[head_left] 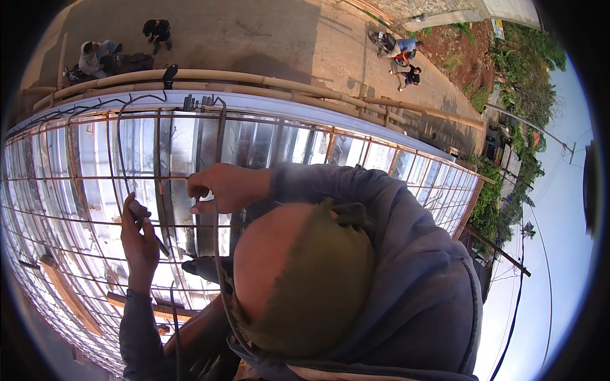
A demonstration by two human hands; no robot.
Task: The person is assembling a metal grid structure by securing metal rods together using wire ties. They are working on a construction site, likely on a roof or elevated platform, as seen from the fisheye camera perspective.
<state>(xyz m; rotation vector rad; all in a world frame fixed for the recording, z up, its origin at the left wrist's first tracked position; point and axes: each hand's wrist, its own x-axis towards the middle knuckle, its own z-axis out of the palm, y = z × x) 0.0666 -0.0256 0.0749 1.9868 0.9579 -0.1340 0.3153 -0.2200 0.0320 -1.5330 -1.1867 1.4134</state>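
A wide grid of rusty steel reinforcing bars [82, 184] fills the left and middle of the view, laid over shiny metal formwork sheets [254, 143] that curve away toward the right. Along its far edge runs a bamboo pole rail [210, 77], and beyond that lies a paved road [241, 32] far below, where several people [95, 57] sit or stand — one group at the upper left, another at the upper right beside a green verge [521, 76]. In the foreground a blue-grey sleeve [406, 254] and an olive cloth [311, 286] take up the lower middle. The right hand [219, 187] reaches across from that sleeve, its fingers pinched shut on a thin tie wire [216, 254] at a crossing of the bars. The left hand [140, 244] rises from below, fingers closed around a small dark hook tool [149, 225] — its tip rests against a bar just left of the right hand.
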